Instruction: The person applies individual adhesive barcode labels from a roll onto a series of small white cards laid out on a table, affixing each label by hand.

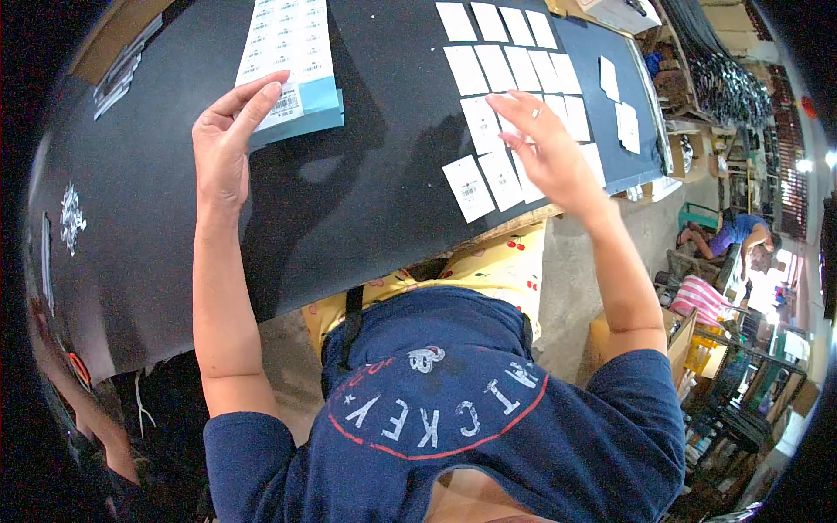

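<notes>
My left hand [231, 131] is at the lower end of a white sheet of barcode stickers [288, 39], thumb and forefinger pinched together at its edge. Pale blue backing [318, 100] shows below the printed labels. Over the rows of white cards my right hand [545, 148] hovers, thumb and forefinger apart, with nothing visible between them. Under its fingers lies a card [480, 124] with small print. Nearest the table's front edge, another card [469, 187] bears a barcode label. The right hand hides parts of several cards.
The black table [349, 235] carries loose white cards [627, 126] at its right end and a pile of small bits [71, 218] at left. Long strips [126, 70] lie at the far left. Another person's arm [91, 410] shows at lower left; a seated person [741, 240] is farther right.
</notes>
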Available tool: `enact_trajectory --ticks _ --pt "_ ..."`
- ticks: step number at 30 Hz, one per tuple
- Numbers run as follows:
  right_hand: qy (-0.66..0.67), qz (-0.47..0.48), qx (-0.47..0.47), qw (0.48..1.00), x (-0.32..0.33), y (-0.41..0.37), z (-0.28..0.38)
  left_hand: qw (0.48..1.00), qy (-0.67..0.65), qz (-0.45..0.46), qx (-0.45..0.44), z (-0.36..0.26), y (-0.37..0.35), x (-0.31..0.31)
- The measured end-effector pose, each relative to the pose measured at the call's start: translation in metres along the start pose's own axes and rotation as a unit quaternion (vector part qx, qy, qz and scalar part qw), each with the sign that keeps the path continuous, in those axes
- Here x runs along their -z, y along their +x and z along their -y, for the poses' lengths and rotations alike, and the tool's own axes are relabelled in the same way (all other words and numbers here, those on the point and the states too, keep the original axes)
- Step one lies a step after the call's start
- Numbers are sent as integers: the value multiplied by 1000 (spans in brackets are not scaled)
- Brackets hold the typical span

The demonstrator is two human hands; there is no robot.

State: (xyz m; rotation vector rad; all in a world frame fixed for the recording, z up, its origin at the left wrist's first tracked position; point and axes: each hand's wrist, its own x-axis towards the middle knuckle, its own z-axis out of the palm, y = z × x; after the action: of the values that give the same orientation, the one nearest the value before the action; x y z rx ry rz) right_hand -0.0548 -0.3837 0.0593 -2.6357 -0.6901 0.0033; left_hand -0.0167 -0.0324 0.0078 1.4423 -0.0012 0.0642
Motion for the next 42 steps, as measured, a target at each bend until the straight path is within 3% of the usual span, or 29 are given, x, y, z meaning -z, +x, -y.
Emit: enact_trajectory --ticks 1,2,5,9,28,31,33,35,38,40,42 --pt "-156 -23 55 986 -7 -11 5 1000 0 0 0 0 0 1" --pt "-191 76 0 979 -11 -24 12 1000 -4 1 8 0 0 1" --pt "-218 82 -31 972 -21 -40 25 1000 -2 2 11 0 0 1" --pt "-215 76 -49 972 -32 -41 24 999 26 22 -19 5 2 7" --pt "-201 37 -111 973 -54 -34 27 1000 -15 8 -5 -4 -1 4" --pt "-181 42 -115 976 -48 -33 21 1000 1 10 -16 0 1 4" --pt "62 24 -170 983 -35 -32 15 1000 5 8 -2 2 1 5" --pt "106 14 -167 980 -29 -35 18 1000 4 5 1 3 2 6" --pt "30 4 -144 989 -29 -44 20 1000 8 2 -6 5 3 6" --pt "-117 34 -105 987 -36 -51 19 1000 17 0 -12 6 2 6" --pt "-131 42 -100 985 -37 -53 21 1000 7 1 2 4 1 4"
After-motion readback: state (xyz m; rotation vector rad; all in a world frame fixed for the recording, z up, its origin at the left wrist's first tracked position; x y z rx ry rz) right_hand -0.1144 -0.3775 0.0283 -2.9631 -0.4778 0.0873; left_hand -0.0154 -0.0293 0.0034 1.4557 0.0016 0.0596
